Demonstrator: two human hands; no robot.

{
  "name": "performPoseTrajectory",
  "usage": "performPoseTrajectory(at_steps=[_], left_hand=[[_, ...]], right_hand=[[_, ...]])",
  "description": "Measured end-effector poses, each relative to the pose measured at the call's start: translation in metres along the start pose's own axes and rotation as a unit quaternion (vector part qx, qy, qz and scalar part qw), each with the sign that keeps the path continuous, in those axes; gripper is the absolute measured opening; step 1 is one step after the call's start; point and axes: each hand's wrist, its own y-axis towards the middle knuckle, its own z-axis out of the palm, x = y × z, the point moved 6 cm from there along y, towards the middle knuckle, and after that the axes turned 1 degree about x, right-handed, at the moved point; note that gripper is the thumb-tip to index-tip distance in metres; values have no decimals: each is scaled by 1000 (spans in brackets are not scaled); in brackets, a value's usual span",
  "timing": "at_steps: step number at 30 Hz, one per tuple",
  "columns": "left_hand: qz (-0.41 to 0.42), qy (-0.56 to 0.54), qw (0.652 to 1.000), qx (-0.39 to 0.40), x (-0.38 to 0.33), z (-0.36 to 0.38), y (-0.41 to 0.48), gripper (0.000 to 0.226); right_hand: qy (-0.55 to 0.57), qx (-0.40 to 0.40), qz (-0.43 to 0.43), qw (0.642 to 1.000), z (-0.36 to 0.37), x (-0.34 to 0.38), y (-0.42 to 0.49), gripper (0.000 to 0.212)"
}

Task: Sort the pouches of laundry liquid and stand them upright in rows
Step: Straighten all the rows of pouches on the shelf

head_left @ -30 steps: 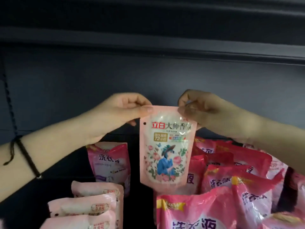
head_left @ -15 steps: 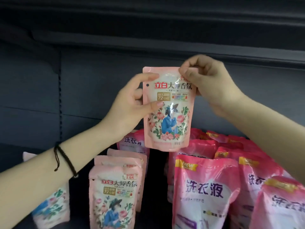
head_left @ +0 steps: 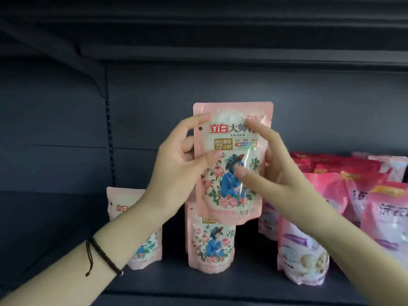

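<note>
Laundry-liquid pouch (head_left: 229, 191): pale pink, with a punched hole at the upper left of its face, red-and-black brand lettering, a gold "72" panel and a blue-clad figure among roses. It is held upright at frame centre, above the dark shelf (head_left: 220, 281), overlapping the top of a matching pouch (head_left: 210, 246) that stands below it. Left hand (head_left: 176, 164) clamps the left edge, thumb on the face, fingers behind. Right hand (head_left: 278, 173) grips the right side, thumb on the printed figure. Half a second earlier the right hand pinched the top right corner; it now sits lower on that side. Darker pink pouches (head_left: 304, 250) stand at lower right.
</note>
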Motion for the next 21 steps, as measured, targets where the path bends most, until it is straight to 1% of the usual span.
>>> performPoseTrajectory(at_steps=[3, 4, 6, 10, 14, 16, 19, 21], left_hand=[[-24, -3, 1000, 10, 15, -7, -21, 50], [-32, -6, 999, 9, 21, -9, -28, 50], [-46, -12, 999, 7, 35, -10, -40, 50], [-77, -34, 996, -8, 67, -11, -67, 51], [-95, -19, 995, -22, 96, -10, -91, 52], [-98, -6, 995, -29, 107, -11, -100, 53], [-77, 40, 996, -25, 114, -13, -107, 53], [-64, 72, 995, -28, 115, -16, -112, 53]], right_hand=[[6, 23, 37, 999, 26, -20, -24, 92], [-6, 20, 50, 999, 31, -27, -30, 99], [-25, 12, 81, 996, 39, -39, -40, 105], [-56, 1, 126, 990, 52, -64, -59, 108], [-105, -19, 163, 981, 62, -94, -77, 113], [-126, -24, 167, 977, 67, -106, -84, 116], [-156, -36, 158, 974, 70, -119, -92, 116], [-216, -51, 139, 965, 68, -121, -96, 111]])
